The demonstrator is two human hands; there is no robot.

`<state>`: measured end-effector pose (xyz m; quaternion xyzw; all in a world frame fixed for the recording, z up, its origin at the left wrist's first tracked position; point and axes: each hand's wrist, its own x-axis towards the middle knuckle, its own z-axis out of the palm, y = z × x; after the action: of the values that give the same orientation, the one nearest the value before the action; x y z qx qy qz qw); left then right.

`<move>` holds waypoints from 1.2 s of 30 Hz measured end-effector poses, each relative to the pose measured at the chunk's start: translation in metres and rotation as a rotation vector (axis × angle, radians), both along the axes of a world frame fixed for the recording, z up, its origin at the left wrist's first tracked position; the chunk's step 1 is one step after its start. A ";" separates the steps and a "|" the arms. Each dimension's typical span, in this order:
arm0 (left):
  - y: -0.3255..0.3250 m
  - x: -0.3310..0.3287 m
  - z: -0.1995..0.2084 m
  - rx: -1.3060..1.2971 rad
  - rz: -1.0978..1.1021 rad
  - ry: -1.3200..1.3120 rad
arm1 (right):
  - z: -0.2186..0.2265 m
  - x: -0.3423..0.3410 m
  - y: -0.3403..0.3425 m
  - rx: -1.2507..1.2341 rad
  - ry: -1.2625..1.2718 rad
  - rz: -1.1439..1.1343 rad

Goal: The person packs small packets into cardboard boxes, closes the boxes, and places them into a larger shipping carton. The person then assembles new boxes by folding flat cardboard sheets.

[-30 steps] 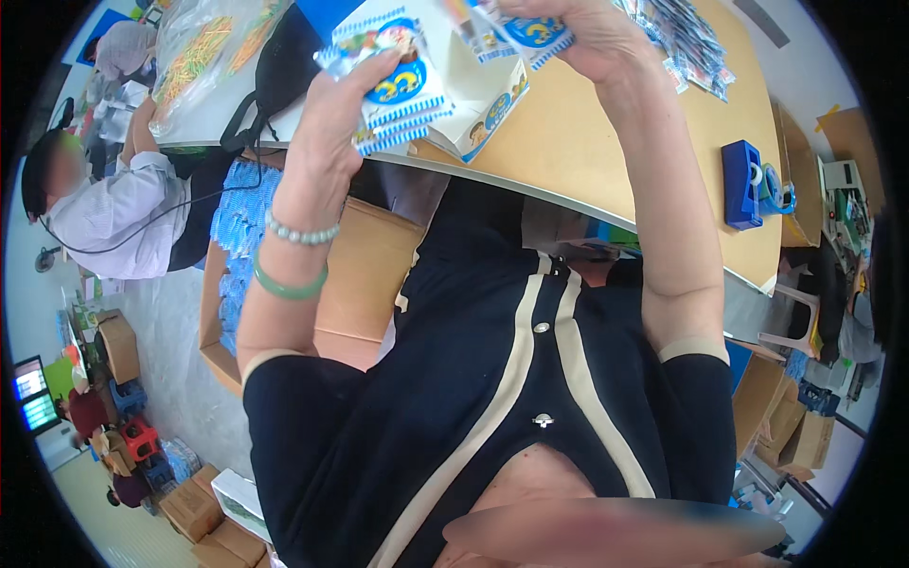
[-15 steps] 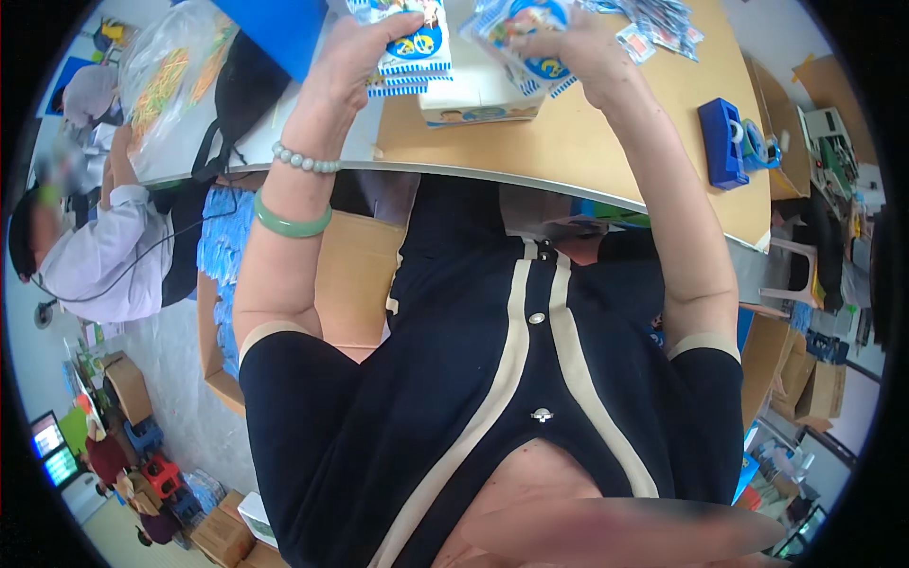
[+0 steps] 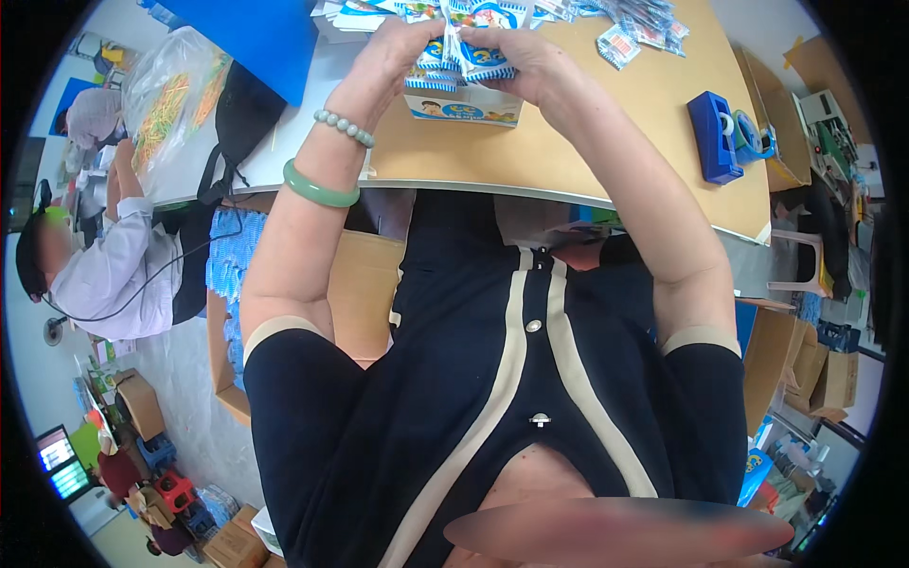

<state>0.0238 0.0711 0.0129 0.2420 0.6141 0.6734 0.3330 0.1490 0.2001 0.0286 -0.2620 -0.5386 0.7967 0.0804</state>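
My left hand, below a beaded bracelet and a green bangle, grips small blue-and-white packets at the table's far side. Close beside it, my right hand pinches more printed packets, thumb on their front. The two bunches meet and overlap between my hands. Directly beneath them stands a small white printed carton, its top mostly hidden by the packets and fingers. Some fingertips are out of sight behind the packets.
A tape dispenser with a blue tape roll sits on the right of the table. Loose sachets lie beyond my right hand. An open cardboard box of blue packets is lower left. A co-worker sits at left.
My hands have come together, the left moving right and the right moving left. The packets they hold, apart before, now meet over the carton.
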 end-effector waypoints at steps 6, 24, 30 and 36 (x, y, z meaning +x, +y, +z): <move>0.010 0.026 0.033 -0.208 -0.071 0.188 | 0.005 0.006 0.003 0.021 -0.153 0.001; 0.056 -0.036 -0.048 -0.595 -0.466 1.298 | -0.007 0.006 -0.004 1.046 -0.159 -0.070; 0.081 -0.068 -0.084 -0.527 -0.470 1.530 | -0.051 -0.024 0.008 1.324 -0.200 -0.135; 0.075 0.039 -0.034 -0.880 0.381 0.692 | -0.076 0.000 0.023 1.604 -0.005 -0.099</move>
<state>0.0627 0.1457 -0.0208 0.1721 0.9413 0.2850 0.0555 0.1494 0.2232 -0.0470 -0.1497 -0.9348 0.1618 0.2784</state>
